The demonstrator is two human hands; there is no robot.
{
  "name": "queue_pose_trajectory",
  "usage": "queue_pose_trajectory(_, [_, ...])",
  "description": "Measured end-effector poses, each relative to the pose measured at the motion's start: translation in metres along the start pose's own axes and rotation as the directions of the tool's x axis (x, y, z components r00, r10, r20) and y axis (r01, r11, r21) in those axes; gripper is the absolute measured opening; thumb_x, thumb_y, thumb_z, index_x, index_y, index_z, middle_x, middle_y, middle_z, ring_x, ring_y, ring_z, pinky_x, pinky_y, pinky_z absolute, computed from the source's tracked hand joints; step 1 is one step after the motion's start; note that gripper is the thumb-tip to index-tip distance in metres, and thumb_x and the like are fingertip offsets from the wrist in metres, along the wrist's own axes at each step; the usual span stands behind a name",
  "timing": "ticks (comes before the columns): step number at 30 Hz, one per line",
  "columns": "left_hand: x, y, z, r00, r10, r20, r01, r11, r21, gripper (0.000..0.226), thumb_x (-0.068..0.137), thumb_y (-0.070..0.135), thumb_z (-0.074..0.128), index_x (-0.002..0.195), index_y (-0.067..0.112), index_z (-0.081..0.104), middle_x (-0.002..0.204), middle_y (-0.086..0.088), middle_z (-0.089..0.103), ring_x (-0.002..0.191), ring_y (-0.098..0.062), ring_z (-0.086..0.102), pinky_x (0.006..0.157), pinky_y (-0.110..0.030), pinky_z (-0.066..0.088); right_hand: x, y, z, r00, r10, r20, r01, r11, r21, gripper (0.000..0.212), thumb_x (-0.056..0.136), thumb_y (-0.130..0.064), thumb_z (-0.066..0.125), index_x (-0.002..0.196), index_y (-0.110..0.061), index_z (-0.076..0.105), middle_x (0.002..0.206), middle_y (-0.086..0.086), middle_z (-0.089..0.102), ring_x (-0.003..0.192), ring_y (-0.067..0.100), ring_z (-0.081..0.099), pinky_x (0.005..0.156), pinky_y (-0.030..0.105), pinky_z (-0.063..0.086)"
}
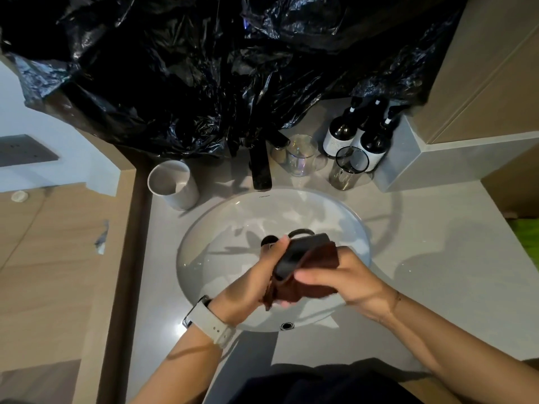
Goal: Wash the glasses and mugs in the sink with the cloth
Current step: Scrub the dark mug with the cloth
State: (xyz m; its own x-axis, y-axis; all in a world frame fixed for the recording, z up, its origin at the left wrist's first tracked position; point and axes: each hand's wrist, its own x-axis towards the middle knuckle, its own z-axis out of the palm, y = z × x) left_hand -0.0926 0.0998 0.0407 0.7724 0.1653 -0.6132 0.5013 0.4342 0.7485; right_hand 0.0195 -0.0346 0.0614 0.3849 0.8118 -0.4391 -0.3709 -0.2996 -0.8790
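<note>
Left hand [256, 284] grips the dark mug [294, 255] over the sink [204, 228], its long axis tilted up-right, right hand [344, 275] fingers pinching the cloth [309, 281] around it (other glasses wait on the counter).

Sink [221, 228]: white glazed ceramic, glossy, wet sheen. Desk [423, 258]: grey stone-look slab, smooth, semi-matt, with a bright glare spot at lower left. Tap [260, 167]: black, polished. Mug [294, 255], centre of frame: dark, smooth, possibly glazed ceramic; blur prevents certainty. Cloth [309, 278]: brown, napped textile, matt. Plastic sheet [204, 68], upper frame: black film, crinkled, shiny. Clear glass [302, 154]: iridescent tint. Smoked glass [347, 169]: transparent grey. Cup [175, 186]: white, matt. Side panels [43, 272], left of frame: wood-grain, matt.
</note>
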Motion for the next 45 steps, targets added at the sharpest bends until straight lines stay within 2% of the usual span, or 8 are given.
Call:
queue_pose_trajectory(8, [-0.003, -0.015, -0.006, 0.996, 0.035, -0.081, -0.030, 0.998, 0.057, 0.052, 0.098, 0.056, 0.041, 0.119, 0.017, 0.067, 0.109, -0.010, 0.073, 0.095, -0.015, 0.070, 0.079, -0.025, 0.052, 0.000, 0.006, 0.011, 0.999, 0.035, 0.041, -0.036, 0.999, 0.020, 0.018, 0.081, 0.001, 0.071, 0.098, -0.001, 0.072, 0.094, 0.012, 0.075, 0.091, 0.020, 0.070, 0.077, 0.023, 0.053])
queue_pose_trajectory(11, [-0.004, -0.008, -0.004, 0.972, -0.220, -0.083, 0.201, 0.960, -0.198, 0.052, 0.093, 0.057, 0.049, 0.090, 0.009, 0.069, 0.071, -0.010, 0.068, 0.059, -0.023, 0.065, 0.053, -0.025, 0.051, -0.003, 0.015, 0.011, 0.997, -0.038, 0.069, 0.054, 0.968, -0.246, 0.025, 0.077, -0.002, 0.077, 0.097, -0.015, 0.071, 0.090, -0.003, 0.074, 0.089, 0.010, 0.069, 0.079, 0.022, 0.053])
queue_pose_trajectory(15, [0.000, -0.013, 0.000, 0.923, -0.367, -0.116, 0.318, 0.897, -0.307, 0.054, 0.073, 0.061, 0.071, 0.093, 0.010, 0.068, 0.079, -0.014, 0.068, 0.076, -0.031, 0.065, 0.083, -0.043, 0.053, -0.009, 0.016, 0.005, 0.982, 0.005, 0.190, 0.111, 0.797, -0.594, 0.027, 0.079, -0.024, 0.072, 0.105, -0.020, 0.067, 0.099, -0.005, 0.071, 0.095, 0.008, 0.066, 0.090, 0.032, 0.053])
queue_pose_trajectory(22, [-0.001, -0.022, 0.019, 0.982, -0.058, -0.181, 0.027, 0.985, -0.170, 0.055, 0.099, 0.055, 0.039, 0.097, 0.013, 0.074, 0.077, -0.011, 0.075, 0.064, -0.020, 0.071, 0.056, -0.025, 0.053, -0.011, 0.012, -0.001, 0.995, -0.085, 0.061, 0.095, 0.975, -0.200, 0.022, 0.078, 0.003, 0.074, 0.099, -0.001, 0.072, 0.095, 0.010, 0.075, 0.092, 0.022, 0.071, 0.082, 0.031, 0.056])
queue_pose_trajectory(30, [-0.010, -0.029, 0.004, 0.973, 0.129, -0.190, -0.102, 0.984, 0.147, 0.071, 0.075, 0.082, 0.048, 0.126, 0.034, 0.055, 0.105, 0.021, 0.072, 0.102, 0.007, 0.064, 0.095, -0.022, 0.043, -0.001, 0.004, 0.010, 0.991, 0.125, -0.038, -0.119, 0.985, 0.127, 0.010, 0.083, -0.003, 0.068, 0.089, -0.005, 0.075, 0.092, 0.015, 0.075, 0.088, 0.022, 0.072, 0.084, 0.028, 0.057])
queue_pose_trajectory(36, [-0.013, -0.006, 0.001, 0.977, -0.188, -0.103, 0.164, 0.965, -0.206, 0.053, 0.091, 0.058, 0.050, 0.096, 0.009, 0.071, 0.079, -0.011, 0.073, 0.065, -0.025, 0.069, 0.059, -0.031, 0.055, -0.010, 0.010, 0.015, 0.994, -0.037, 0.103, 0.056, 0.979, -0.194, 0.028, 0.078, 0.003, 0.075, 0.102, -0.012, 0.071, 0.096, -0.003, 0.074, 0.094, 0.012, 0.069, 0.083, 0.023, 0.052])
queue_pose_trajectory(41, [-0.006, 0.000, 0.000, 0.898, -0.434, 0.074, 0.425, 0.811, -0.403, 0.054, 0.073, 0.061, 0.065, 0.084, 0.008, 0.058, 0.064, -0.008, 0.055, 0.047, -0.022, 0.053, 0.047, -0.024, 0.044, -0.014, 0.004, 0.005, 0.970, 0.003, 0.245, 0.216, 0.462, -0.860, 0.031, 0.087, -0.035, 0.066, 0.113, -0.019, 0.065, 0.110, -0.006, 0.067, 0.104, 0.007, 0.061, 0.093, 0.020, 0.047])
queue_pose_trajectory(45, [-0.007, 0.004, -0.002, 0.949, -0.286, 0.137, 0.306, 0.937, -0.169, 0.063, 0.089, 0.070, 0.043, 0.094, 0.009, 0.053, 0.061, -0.005, 0.053, 0.042, -0.016, 0.042, 0.038, -0.019, 0.031, -0.021, 0.011, 0.000, 0.992, -0.066, 0.104, 0.107, 0.884, -0.455, 0.017, 0.077, -0.007, 0.078, 0.092, -0.013, 0.074, 0.088, 0.000, 0.075, 0.087, 0.013, 0.071, 0.085, 0.032, 0.056])
